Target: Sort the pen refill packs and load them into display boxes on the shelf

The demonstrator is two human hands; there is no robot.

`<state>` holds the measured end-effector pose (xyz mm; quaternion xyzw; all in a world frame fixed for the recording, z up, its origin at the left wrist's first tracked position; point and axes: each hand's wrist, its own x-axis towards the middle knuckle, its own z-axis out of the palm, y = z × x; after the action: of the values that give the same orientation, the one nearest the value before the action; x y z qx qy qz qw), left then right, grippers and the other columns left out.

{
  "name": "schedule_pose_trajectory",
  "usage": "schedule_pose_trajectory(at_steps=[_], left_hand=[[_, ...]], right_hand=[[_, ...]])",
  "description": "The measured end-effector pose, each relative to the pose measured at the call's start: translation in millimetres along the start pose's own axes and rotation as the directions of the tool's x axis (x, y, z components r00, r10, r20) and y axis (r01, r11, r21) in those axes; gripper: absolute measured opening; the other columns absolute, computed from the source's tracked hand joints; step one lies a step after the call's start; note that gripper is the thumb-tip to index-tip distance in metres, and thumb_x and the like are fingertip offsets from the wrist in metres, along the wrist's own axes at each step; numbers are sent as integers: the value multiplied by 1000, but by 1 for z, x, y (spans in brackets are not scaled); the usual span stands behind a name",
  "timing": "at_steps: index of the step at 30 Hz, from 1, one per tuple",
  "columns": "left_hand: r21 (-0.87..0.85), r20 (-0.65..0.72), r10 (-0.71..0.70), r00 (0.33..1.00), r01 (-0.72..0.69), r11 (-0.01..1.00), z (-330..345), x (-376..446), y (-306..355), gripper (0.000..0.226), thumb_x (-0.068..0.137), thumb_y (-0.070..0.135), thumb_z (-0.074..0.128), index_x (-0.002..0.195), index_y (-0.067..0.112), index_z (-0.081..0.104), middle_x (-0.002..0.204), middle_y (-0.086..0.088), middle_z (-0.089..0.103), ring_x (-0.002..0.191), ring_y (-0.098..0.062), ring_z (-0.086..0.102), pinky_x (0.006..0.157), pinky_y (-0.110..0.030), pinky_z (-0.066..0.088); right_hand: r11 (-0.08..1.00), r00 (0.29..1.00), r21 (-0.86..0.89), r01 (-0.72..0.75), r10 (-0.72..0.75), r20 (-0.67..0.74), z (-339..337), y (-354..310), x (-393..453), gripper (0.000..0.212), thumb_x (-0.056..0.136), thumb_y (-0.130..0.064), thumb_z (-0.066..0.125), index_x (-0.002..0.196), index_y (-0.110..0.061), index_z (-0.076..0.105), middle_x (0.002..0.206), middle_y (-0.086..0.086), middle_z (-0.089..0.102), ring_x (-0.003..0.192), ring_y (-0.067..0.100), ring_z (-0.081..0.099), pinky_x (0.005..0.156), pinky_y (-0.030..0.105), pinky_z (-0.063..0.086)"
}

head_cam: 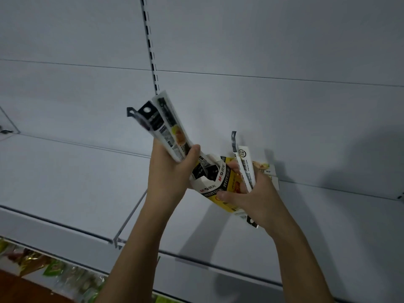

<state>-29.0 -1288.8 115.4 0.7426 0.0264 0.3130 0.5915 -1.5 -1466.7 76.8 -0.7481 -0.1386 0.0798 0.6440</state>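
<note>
The left hand (168,171) grips some refill packs (166,125) and the right hand (253,193) grips more packs (225,182) above the white shelf (65,182).

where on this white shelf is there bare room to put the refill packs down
The white metal shelf lies bare left of the clear divider strip, and again right of the right hand, out to the far bracket. It is crowded in the middle, where the left hand and yellow-and-white display box meet.

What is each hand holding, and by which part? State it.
Left hand grips a bundle of refill packs by its lower end. Right hand holds the display box plus two packs low down.
</note>
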Motion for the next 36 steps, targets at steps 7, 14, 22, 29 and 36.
schedule_pose_trajectory(at_steps=[7, 14, 22, 29, 36], left_hand=[[-114, 53, -109, 993, 114, 987, 9, 1, 5, 16, 93, 17, 62, 90, 2, 58, 77, -10, 70, 71, -20, 72, 58, -37, 59], [-166, -10, -114, 993, 111, 980, 19, 6, 11, 16, 92, 13, 61, 100, 0, 60, 77, 5, 71, 71, -12, 69, 62, -31, 58], [-177, -38, -33, 999, 25, 984, 4, 14, 2, 18, 96, 20, 59, 79, 19, 65, 83, 2, 72, 76, -12, 71, 66, -33, 58], [-381, -228, 27, 973, -115, 917, -14, 26, 7, 24, 102, 22, 51, 99, -2, 49, 63, 5, 58, 62, -22, 69, 61, -31, 56], [-610, -37, -40, 999, 9, 792, -17, 26, 7, 39, 89, 39, 65, 63, 23, 39, 55, 2, 31, 51, -14, 33, 55, -28, 43]], right_hand=[[1000, 1000, -9, 3, -3, 1, 2, 2, 1, 58, 67, -8, 88, 109, -39, 64, 105, -14, 73, 101, 9, 69, 89, 40, 58], [1000, 1000, -7, 5, -5, 3, 7, 0, 4, 58, 68, -5, 87, 112, -35, 64, 102, -14, 74, 98, 7, 71, 87, 38, 59], [999, 1000, -29, 15, -15, 4, 12, -1, 5, 56, 67, -8, 88, 110, -35, 65, 100, -18, 73, 96, 4, 69, 85, 33, 59], [999, 1000, -43, 13, -13, -4, 13, 1, 10, 55, 66, -13, 89, 107, -42, 65, 105, -17, 72, 101, 6, 68, 87, 33, 58], [998, 1000, -52, 26, -26, -2, 17, -2, 11, 54, 68, -9, 88, 106, -39, 65, 101, -21, 72, 96, 4, 70, 81, 27, 58]])
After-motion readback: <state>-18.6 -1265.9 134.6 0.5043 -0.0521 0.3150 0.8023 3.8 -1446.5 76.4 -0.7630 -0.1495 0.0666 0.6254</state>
